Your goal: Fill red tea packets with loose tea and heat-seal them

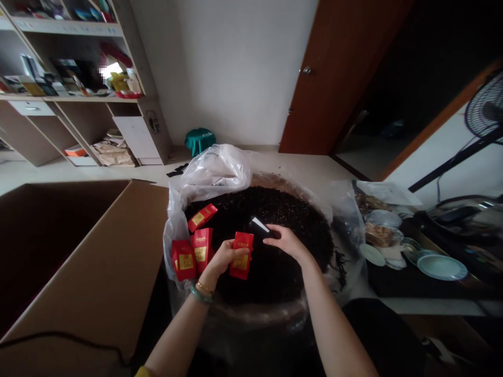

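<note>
My left hand is closed around a red tea packet with a gold label, held upright over the dark loose tea leaves. Just to its right, the fingers of my right hand pinch a dark scoop-like tool with a white strip on it, pointing left; its exact shape is hard to make out. Three more red packets lie to the left: one tilted red packet, one middle packet and one lower packet. The leaves fill a wide round container lined with clear plastic.
A large open cardboard box stands at the left. On the right, a dark surface holds a pale dish and plastic bags. Behind are a shelf unit, a green-covered stool, a wooden door and a fan.
</note>
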The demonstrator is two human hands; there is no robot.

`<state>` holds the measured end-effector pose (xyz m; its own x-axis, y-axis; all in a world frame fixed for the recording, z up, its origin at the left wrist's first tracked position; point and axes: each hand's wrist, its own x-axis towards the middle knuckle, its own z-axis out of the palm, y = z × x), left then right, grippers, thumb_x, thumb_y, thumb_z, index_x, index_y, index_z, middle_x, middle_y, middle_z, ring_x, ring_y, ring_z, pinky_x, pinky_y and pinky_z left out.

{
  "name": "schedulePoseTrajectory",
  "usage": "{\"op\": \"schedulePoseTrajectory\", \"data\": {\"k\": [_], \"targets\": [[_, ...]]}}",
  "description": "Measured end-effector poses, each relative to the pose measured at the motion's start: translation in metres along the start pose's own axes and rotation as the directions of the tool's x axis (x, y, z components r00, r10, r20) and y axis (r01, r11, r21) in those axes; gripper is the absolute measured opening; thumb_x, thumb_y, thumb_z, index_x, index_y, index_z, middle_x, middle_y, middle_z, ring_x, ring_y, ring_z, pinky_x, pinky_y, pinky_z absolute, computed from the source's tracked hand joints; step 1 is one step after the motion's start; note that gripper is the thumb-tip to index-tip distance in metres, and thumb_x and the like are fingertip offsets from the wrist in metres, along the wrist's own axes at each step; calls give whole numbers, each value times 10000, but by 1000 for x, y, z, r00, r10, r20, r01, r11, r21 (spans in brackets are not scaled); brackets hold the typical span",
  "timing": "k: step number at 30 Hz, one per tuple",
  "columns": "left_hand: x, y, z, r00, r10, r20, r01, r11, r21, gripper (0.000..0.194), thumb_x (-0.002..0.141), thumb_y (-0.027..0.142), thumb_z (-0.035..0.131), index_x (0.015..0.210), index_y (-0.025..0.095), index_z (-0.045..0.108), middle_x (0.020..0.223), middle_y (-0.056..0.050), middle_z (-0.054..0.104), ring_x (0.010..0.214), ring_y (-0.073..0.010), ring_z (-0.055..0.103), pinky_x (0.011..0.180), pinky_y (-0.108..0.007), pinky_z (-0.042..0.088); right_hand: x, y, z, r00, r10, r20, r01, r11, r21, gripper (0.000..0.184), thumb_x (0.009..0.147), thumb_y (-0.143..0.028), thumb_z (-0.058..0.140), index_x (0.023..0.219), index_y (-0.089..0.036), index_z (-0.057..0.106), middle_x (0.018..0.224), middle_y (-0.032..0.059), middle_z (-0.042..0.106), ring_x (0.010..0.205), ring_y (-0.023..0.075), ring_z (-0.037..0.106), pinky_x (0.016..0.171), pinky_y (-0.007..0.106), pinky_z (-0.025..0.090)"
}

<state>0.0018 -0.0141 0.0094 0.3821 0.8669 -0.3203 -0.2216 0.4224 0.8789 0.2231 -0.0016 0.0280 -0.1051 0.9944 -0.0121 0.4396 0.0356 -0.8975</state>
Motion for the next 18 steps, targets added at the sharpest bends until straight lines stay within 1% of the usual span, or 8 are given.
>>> {"op": "schedulePoseTrajectory", "data": {"k": [2,4,6,9,11,15,18], "targets": [[-1,-1,-1,1000,2,19,-2,1000,31,495,461,334,886,839,82,689,709,-79,720,585,-193,672,610,-298,533,-4,-13,-2,992,-20,123,15,999,42,562,639,-283,778,1168,-172,624,1182,84,657,1067,238,614,960,375,453],[-1,-2,-1,999,-9,48,7,998,57,481,476,325,882,845,82,693,692,-70,717,584,-188,667,617,-301,530,-6,-24,3,986,-24,165,25,1000,-7,549,615,-282,795,1133,-174,652,1146,84,676,1049,250,622,944,383,461],[-2,-3,-2,997,-23,71,18,997,77,466,480,322,880,835,82,697,689,-66,716,585,-182,661,618,-297,526,-7,-33,9,985,-24,171,40,995,-89,505,614,-277,795,1095,-174,678,1096,87,696,1010,260,637,916,389,473],[-2,-3,-1,998,-13,62,6,994,106,437,475,334,879,781,77,702,692,-64,714,584,-164,651,621,-275,512,-7,-39,17,981,-36,193,74,979,-191,428,628,-269,786,1040,-185,708,1017,79,722,948,267,658,877,387,481],[-2,-2,-1,998,-4,57,-3,993,115,440,472,343,878,775,77,704,696,-66,715,591,-163,651,627,-273,509,-8,-41,18,981,-34,193,75,974,-213,393,639,-260,777,1021,-190,717,995,72,730,931,264,664,863,374,483],[-2,-1,0,998,-5,68,-2,994,106,475,467,346,879,821,83,701,687,-63,714,599,-177,660,631,-292,520,-8,-39,16,987,5,159,27,980,-199,350,650,-235,764,995,-186,725,963,63,738,880,243,677,819,345,497],[-3,-2,0,998,-3,61,-4,994,106,473,467,347,878,813,80,697,679,-60,713,587,-171,657,622,-287,522,-8,-35,17,992,-15,122,43,972,-233,333,645,-225,769,974,-186,732,938,59,736,849,230,674,797,335,500]]}}
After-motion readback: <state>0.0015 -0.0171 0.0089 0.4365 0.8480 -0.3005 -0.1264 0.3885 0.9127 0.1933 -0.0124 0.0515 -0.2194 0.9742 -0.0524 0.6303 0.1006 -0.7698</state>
